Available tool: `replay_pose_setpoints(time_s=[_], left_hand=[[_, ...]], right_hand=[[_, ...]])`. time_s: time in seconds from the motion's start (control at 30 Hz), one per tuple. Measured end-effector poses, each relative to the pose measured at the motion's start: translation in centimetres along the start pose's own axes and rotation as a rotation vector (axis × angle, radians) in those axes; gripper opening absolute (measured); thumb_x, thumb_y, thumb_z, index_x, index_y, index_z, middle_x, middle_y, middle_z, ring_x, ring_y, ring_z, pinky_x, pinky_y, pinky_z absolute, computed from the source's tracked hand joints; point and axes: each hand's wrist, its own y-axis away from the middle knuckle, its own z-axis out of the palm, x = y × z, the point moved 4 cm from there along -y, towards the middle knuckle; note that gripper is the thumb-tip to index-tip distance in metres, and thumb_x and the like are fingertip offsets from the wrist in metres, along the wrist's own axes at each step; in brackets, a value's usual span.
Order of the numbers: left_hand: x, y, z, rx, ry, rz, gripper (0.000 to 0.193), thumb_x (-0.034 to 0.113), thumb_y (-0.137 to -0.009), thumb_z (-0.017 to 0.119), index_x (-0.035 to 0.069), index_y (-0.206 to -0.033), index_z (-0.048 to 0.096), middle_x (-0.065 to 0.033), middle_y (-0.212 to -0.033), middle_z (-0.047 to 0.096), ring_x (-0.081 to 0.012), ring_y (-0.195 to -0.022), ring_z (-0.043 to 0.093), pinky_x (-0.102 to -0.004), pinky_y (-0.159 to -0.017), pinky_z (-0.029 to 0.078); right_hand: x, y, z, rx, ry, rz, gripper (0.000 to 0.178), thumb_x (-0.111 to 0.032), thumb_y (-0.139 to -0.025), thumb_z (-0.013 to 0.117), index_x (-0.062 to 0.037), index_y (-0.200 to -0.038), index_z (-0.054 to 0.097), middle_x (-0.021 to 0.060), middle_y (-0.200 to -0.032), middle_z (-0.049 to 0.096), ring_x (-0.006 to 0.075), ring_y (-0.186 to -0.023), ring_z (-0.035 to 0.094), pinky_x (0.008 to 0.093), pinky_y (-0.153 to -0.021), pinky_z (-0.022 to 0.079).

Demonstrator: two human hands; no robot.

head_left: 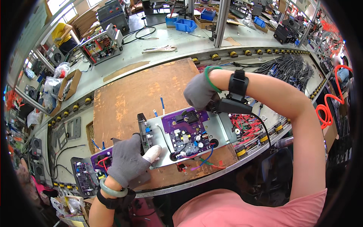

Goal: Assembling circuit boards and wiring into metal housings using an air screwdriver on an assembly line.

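Note:
A sheet-metal chassis [155, 132] with a purple circuit board [207, 122] in it lies tilted on a wooden board [124, 96]. My left hand [129, 159], in a grey glove with a white-wrapped thumb, grips the chassis at its left end panel; its other fingers are mostly hidden. At the far right of the circuit board, my right hand [200, 92], gloved in grey, is closed around a black corded tool [235, 106] that looks like an electric screwdriver. The tool's tip is hidden. Loose coloured wires [206, 160] hang from the chassis's near edge.
Another unit with a purple board [84, 176] sits left of my left hand. Red cables [247, 126] and a heap of black cables [289, 68] lie to the right. Yellow rollers [215, 57] line the bench. An opened machine [100, 45] and blue bins [185, 25] stand behind.

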Motion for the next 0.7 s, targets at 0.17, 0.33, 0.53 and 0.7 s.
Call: replay_pose_setpoints(time_s=[0.17,0.33,0.53,0.7], left_hand=[[0.4,0.0,0.0,0.007,0.002,0.010,0.053,0.053,-0.081,0.070,0.002,-0.079,0.058,-0.0166,-0.062,0.061,-0.0382,-0.063,0.063,-0.0459,-0.061,0.046],[1.0,0.1,-0.3,0.036,-0.030,0.028,0.051,0.051,-0.081,0.070,0.002,-0.080,0.059,-0.0184,-0.064,0.062,-0.0390,-0.063,0.063,-0.0469,-0.061,0.047],[0.6,-0.4,0.1,0.062,0.020,0.051,0.049,0.049,-0.083,0.069,0.001,-0.080,0.060,-0.0194,-0.063,0.062,-0.0405,-0.063,0.063,-0.0483,-0.061,0.047],[1.4,1.2,-1.0,0.149,-0.201,0.078,0.048,0.048,-0.086,0.067,0.000,-0.091,0.063,-0.0184,-0.069,0.064,-0.0383,-0.067,0.064,-0.0460,-0.064,0.049]], right_hand=[[0.1,-2.1,0.1,-0.134,0.037,0.062,0.032,-0.019,-0.072,0.064,0.0048,-0.092,0.072,0.0155,-0.089,0.068,0.0282,-0.078,0.062,0.0425,-0.070,0.048],[1.1,-2.4,0.7,-0.086,-0.032,0.115,0.030,-0.020,-0.070,0.066,0.0013,-0.090,0.074,0.0143,-0.087,0.069,0.0266,-0.073,0.064,0.0409,-0.062,0.050],[2.1,1.1,4.4,0.535,-0.278,0.111,0.018,-0.028,-0.081,0.068,-0.0111,-0.081,0.075,0.0091,-0.081,0.071,0.0293,-0.081,0.067,0.0427,-0.076,0.051],[-3.2,7.8,6.7,1.414,0.007,-0.131,0.010,-0.021,-0.080,0.073,-0.0143,-0.086,0.071,0.0045,-0.081,0.064,0.0258,-0.082,0.061,0.0414,-0.077,0.048]])
